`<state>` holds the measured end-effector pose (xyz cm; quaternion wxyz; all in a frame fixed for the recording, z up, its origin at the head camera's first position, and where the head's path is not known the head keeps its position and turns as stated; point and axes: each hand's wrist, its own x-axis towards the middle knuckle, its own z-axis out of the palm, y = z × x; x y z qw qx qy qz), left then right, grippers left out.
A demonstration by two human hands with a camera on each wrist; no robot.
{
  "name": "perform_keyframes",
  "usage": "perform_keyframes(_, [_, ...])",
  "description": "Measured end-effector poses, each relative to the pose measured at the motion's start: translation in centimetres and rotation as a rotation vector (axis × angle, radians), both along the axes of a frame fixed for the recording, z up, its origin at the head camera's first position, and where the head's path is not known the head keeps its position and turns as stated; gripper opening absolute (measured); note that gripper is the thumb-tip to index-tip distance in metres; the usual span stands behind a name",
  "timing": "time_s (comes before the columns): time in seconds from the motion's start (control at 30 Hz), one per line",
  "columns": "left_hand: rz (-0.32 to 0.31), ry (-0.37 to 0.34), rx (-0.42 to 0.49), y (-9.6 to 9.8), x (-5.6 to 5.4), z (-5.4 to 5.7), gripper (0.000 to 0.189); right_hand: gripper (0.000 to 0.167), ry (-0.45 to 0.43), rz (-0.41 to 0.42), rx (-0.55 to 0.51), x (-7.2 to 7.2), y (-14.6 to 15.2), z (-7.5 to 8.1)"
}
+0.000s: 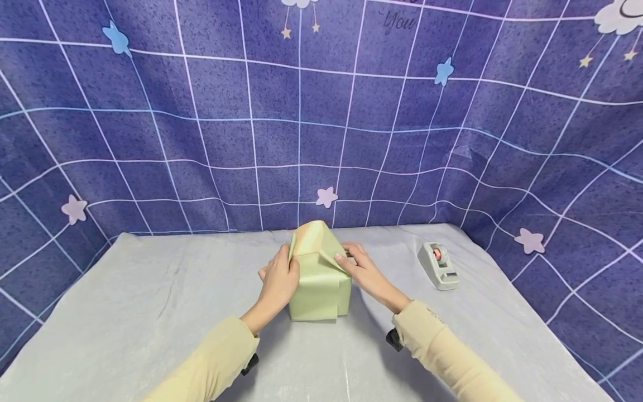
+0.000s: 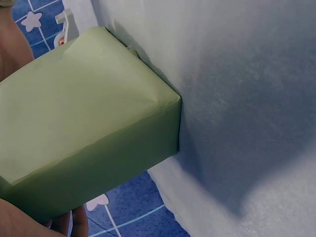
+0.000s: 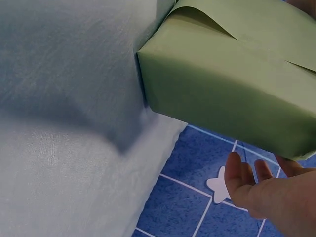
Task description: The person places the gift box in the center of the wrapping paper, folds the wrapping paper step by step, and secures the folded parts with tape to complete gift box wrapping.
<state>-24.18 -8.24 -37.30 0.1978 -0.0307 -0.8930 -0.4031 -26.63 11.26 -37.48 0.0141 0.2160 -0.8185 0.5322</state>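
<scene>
A box wrapped in light green wrapping paper (image 1: 315, 290) stands upright on the table, its loose top paper folded into a peaked shape with a yellowish patch. At the upper left edge my left hand (image 1: 278, 279) pinches the paper, thumb on the near side. My right hand (image 1: 369, 273) holds the paper at the upper right, its thumb on the fold and other fingers behind. In the left wrist view the green box (image 2: 89, 98) hides most of the left fingers. The right wrist view shows several curled fingers of the right hand (image 3: 269, 190) beside the box's top end.
A white tape dispenser (image 1: 438, 267) with an orange-red core stands to the right of the box. A pale grey cloth covers the table (image 1: 166, 301). Behind and beside it hangs a blue curtain (image 1: 271, 139) with grid lines and stars.
</scene>
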Motion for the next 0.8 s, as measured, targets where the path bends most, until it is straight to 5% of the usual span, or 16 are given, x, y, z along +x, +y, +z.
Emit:
perform_keyframes(0.37, [-0.012,-0.008,0.010,0.2,0.2,0.1,0.022,0.037,0.038,-0.024,0.081,-0.6,-0.1,0.0])
perform_keyframes(0.8, [-0.013,-0.006,-0.014,0.1,0.1,0.0,0.021,0.044,-0.023,-0.123,0.161,-1.2,-0.9,0.9])
